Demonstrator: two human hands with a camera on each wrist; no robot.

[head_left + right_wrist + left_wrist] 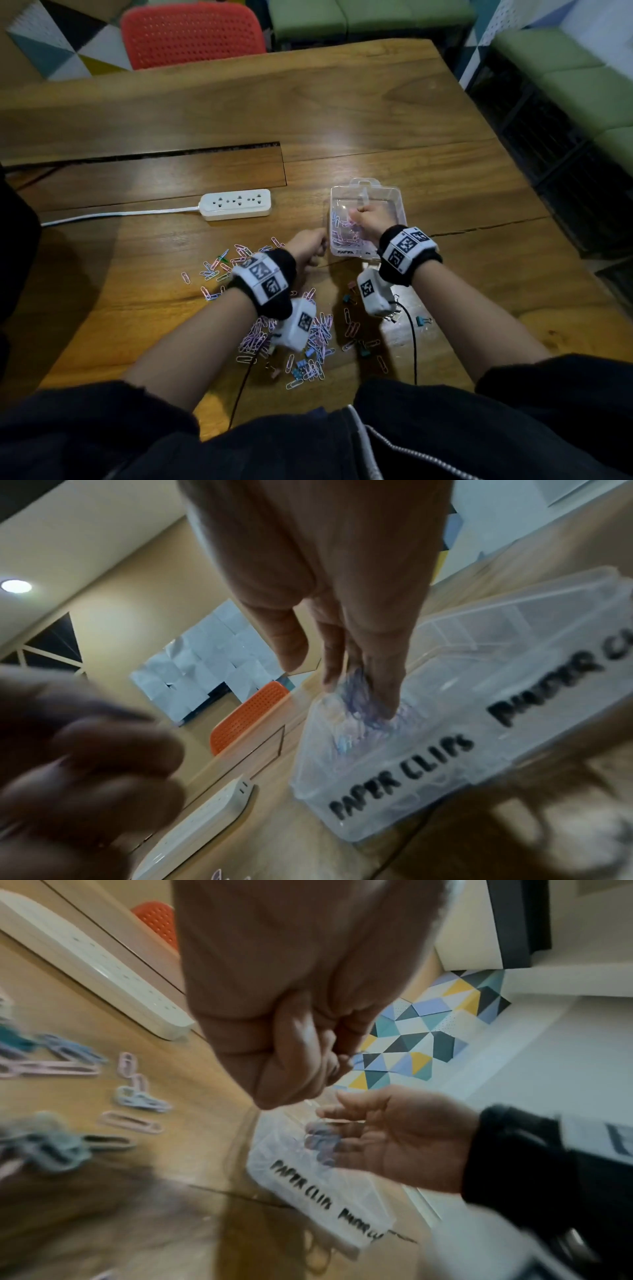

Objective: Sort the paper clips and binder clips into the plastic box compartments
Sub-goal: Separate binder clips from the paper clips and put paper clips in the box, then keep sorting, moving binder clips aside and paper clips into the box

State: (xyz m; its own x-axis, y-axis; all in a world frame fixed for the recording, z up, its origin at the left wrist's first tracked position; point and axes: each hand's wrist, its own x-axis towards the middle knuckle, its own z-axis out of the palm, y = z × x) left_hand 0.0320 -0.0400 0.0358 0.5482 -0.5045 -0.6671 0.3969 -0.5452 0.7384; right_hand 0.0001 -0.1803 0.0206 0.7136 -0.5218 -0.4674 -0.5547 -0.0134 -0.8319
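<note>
Nearest the wearer, dark sleeves (102,428) are seen along the bottom edge, and both forearms reach forward over the wooden tabletop (376,113). Between the forearms, at 6 o'clock of the scene, a loose heap of paper clips (318,337) in pink, blue and white is spread on the wood, with a few binder clips (424,321) scattered among them and toward 4 o'clock. A second scatter of paper clips lies at 9 o'clock of the left wrist.

The left hand (307,247) is held just beside the near left corner of the plastic box (397,202). Its fingers (301,1053) are curled tightly together; a sliver of blue is glimpsed at the tips in the left wrist view, but what is pinched there is too blurred to be named.

The right hand (371,219) is lowered into the box from above. Its fingers (380,674) are extended downward and only narrowly spread, and a tangle of blue and purple paper clips is seen at their tips, inside the left compartment; whether the clips are being gripped or let go cannot be told. That compartment is labelled PAPER CLIPS on the near wall and already carries a layer of clips. The right compartment carries a second, partly readable label, and its contents cannot be made out.

Farther off, at 10 o'clock of the box, a white power strip (236,204) is laid flat with its cord running left. Beyond the far table edge, at 11 o'clock, a red perforated chair (191,34) is placed.
</note>
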